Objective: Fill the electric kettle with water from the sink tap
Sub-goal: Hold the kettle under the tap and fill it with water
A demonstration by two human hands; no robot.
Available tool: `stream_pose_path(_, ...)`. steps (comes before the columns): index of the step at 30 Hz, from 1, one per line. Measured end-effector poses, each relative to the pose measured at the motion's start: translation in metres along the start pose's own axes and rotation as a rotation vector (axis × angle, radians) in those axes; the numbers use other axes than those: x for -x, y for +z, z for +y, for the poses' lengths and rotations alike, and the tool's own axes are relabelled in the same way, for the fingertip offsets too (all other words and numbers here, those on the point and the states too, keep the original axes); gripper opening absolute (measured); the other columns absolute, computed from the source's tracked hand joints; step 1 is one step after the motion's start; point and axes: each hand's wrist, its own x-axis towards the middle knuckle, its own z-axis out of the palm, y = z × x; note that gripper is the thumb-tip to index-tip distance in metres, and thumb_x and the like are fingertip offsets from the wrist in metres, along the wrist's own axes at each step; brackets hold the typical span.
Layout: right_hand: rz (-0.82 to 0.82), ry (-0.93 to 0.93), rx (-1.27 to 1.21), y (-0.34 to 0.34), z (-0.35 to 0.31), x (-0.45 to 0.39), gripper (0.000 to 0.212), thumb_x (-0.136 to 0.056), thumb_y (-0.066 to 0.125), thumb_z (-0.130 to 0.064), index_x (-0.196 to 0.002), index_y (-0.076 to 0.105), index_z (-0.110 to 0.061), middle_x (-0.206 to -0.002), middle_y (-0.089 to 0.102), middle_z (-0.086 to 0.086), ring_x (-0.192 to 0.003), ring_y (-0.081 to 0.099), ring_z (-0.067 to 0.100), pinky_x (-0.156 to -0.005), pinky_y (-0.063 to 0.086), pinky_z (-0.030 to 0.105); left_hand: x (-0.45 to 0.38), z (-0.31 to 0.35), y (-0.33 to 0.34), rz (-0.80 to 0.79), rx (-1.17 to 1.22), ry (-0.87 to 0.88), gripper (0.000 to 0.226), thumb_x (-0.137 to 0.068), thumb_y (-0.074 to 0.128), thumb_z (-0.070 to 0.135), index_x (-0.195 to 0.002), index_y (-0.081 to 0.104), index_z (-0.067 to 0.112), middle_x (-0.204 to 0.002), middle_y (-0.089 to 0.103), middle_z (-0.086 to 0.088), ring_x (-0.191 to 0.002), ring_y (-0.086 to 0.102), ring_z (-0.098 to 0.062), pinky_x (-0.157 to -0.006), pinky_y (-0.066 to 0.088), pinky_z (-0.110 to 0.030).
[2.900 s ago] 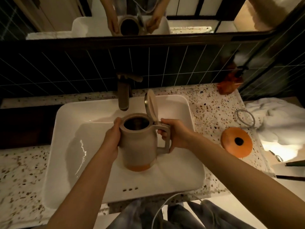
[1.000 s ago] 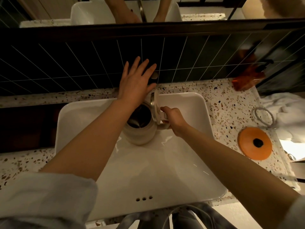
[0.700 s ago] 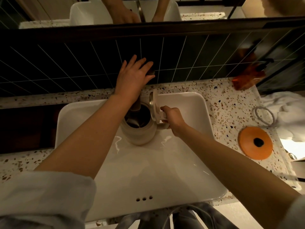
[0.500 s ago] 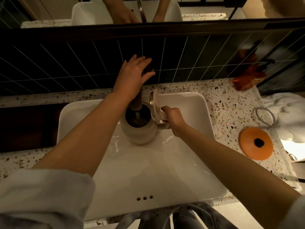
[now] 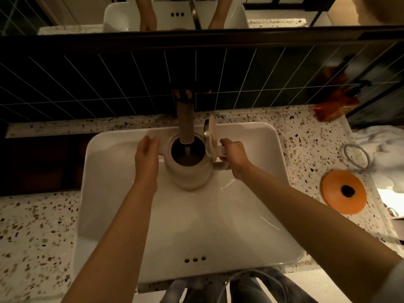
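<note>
The beige electric kettle [image 5: 192,173] stands in the white sink basin [image 5: 122,215], its lid [image 5: 210,138] hinged upright. The brass tap [image 5: 185,119] reaches over the kettle's mouth and a thin stream of water runs down into it. My right hand [image 5: 234,156] grips the kettle's handle on the right. My left hand [image 5: 146,158] rests flat against the kettle's left side, fingers loosely together.
An orange round kettle base [image 5: 343,192] with a dark centre lies on the speckled counter [image 5: 35,226] at right, next to a coiled cord [image 5: 356,157] and white cloth [image 5: 384,147]. An orange bottle [image 5: 334,106] stands in the back right corner. Dark tiles and a mirror rise behind.
My left hand has come down from the tap lever to the kettle's left side. Water now runs from the tap into the kettle. My right hand stays on the handle.
</note>
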Motion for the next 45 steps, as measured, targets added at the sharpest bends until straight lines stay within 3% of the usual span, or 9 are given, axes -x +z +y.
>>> stream_pose_path(4, -0.009, 0.001, 0.023, -0.001, 0.001, -0.001, 0.031, -0.098, 0.042, -0.02, -0.068, 0.049, -0.014, -0.065, 0.051, 0.003, -0.059, 0.049, 0.014, -0.034, 0.04, 0.013, 0.008, -0.026, 0.001, -0.112, 0.186, -0.264, 0.041, -0.094, 0.051, 0.051, -0.13, 0.056, 0.03, -0.133, 0.056, 0.013, -0.138, 0.038, -0.013, -0.115, 0.027, -0.035)
stream_pose_path(8, -0.003, -0.001, 0.053, -0.001, 0.002, -0.004, 0.029, -0.098, 0.042, -0.022, -0.073, 0.052, -0.013, -0.068, 0.054, 0.003, -0.064, 0.053, 0.014, -0.038, 0.044, 0.016, 0.012, -0.029, 0.014, -0.229, 0.316, -0.283, 0.041, -0.092, 0.054, 0.051, -0.123, 0.065, 0.028, -0.115, 0.071, 0.012, -0.12, 0.057, -0.009, -0.103, 0.042, -0.032)
stream_pose_path(12, -0.002, 0.002, 0.068, -0.002, 0.003, -0.009, 0.029, -0.098, 0.044, -0.028, -0.093, 0.061, -0.005, -0.08, 0.063, 0.007, -0.081, 0.062, 0.023, -0.055, 0.052, 0.026, 0.009, -0.026, 0.026, -0.18, 0.311, -0.305, 0.049, -0.088, 0.059, 0.053, -0.127, 0.064, 0.025, -0.114, 0.074, 0.005, -0.109, 0.067, -0.014, -0.086, 0.051, -0.031)
stream_pose_path(18, -0.044, -0.04, 0.096, -0.004, 0.006, -0.011, 0.033, -0.096, 0.048, -0.035, -0.091, 0.066, -0.008, -0.085, 0.068, 0.006, -0.086, 0.065, 0.023, -0.075, 0.054, 0.035, 0.005, -0.028, 0.035, -0.059, 0.356, -0.314, 0.047, -0.09, 0.058, 0.051, -0.124, 0.064, 0.02, -0.111, 0.075, -0.002, -0.099, 0.07, -0.016, -0.074, 0.053, -0.029)
stream_pose_path(22, -0.091, -0.103, 0.064, -0.006, 0.006, -0.005, 0.028, -0.096, 0.05, -0.031, -0.084, 0.067, -0.013, -0.084, 0.066, 0.004, -0.085, 0.063, 0.02, -0.061, 0.054, 0.027, 0.003, -0.028, 0.037, -0.023, 0.366, -0.298, 0.045, -0.089, 0.059, 0.05, -0.122, 0.064, 0.02, -0.111, 0.074, -0.003, -0.1, 0.069, -0.018, -0.079, 0.054, -0.032)
stream_pose_path(27, -0.068, -0.257, 0.082, -0.009, 0.015, -0.004, 0.021, -0.094, 0.055, -0.027, -0.102, 0.058, -0.008, -0.094, 0.06, 0.003, -0.09, 0.059, 0.02, -0.088, 0.052, 0.046, -0.001, -0.029, 0.037, -0.002, 0.358, -0.302, 0.048, -0.087, 0.061, 0.052, -0.122, 0.065, 0.019, -0.112, 0.074, -0.003, -0.103, 0.069, -0.019, -0.085, 0.055, -0.034)
stream_pose_path(34, -0.143, -0.312, 0.099, -0.009, 0.022, 0.003, 0.033, -0.102, 0.041, -0.03, -0.087, 0.066, -0.014, -0.086, 0.066, 0.0, -0.08, 0.065, 0.005, -0.066, 0.053, 0.018, -0.002, -0.029, 0.034, -0.016, 0.351, -0.317, 0.049, -0.086, 0.061, 0.053, -0.122, 0.065, 0.02, -0.11, 0.075, -0.002, -0.1, 0.069, -0.018, -0.082, 0.054, -0.033)
stream_pose_path(40, -0.144, -0.225, 0.123, -0.009, 0.02, 0.003, 0.041, -0.102, 0.04, -0.034, -0.084, 0.071, -0.015, -0.082, 0.071, 0.0, -0.07, 0.071, 0.004, -0.055, 0.052, 0.012, -0.003, -0.031, 0.031, -0.054, 0.343, -0.324, 0.051, -0.084, 0.063, 0.054, -0.123, 0.066, 0.02, -0.11, 0.075, -0.002, -0.103, 0.069, -0.018, -0.087, 0.054, -0.035)
stream_pose_path(45, -0.131, -0.177, 0.164, -0.013, 0.021, -0.003, 0.053, -0.1, 0.043, -0.037, -0.091, 0.07, 0.009, -0.087, 0.067, 0.027, -0.08, 0.065, 0.036, -0.07, 0.059, 0.025, -0.003, -0.035, 0.031, -0.054, 0.311, -0.301, 0.058, -0.08, 0.063, 0.059, -0.124, 0.065, 0.022, -0.114, 0.074, -0.001, -0.106, 0.068, -0.019, -0.093, 0.054, -0.038)
